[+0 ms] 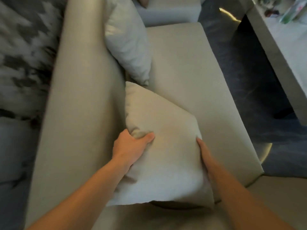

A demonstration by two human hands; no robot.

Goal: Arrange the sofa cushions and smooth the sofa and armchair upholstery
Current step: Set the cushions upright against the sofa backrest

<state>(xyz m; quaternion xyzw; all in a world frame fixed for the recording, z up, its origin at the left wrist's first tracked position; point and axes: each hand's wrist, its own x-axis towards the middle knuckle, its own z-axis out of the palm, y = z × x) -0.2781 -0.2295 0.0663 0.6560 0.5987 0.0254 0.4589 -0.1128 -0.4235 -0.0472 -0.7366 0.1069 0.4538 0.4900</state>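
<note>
A beige square cushion [164, 156] rests on the sofa seat [191, 77], leaning against the rounded backrest [79, 100]. My left hand [131, 145] grips its upper left edge, thumb pressed into the front. My right hand [205, 155] lies flat along its right edge, fingers partly hidden behind the fabric. A second, paler cushion [127, 40] leans on the backrest further along, its lower corner nearly touching the held cushion.
A grey low table [282, 52] with blurred items stands at the right, across a strip of dark blue carpet [240, 80]. Another upholstered seat section [169, 12] lies at the top. A grey and white patterned surface [25, 47] runs behind the backrest.
</note>
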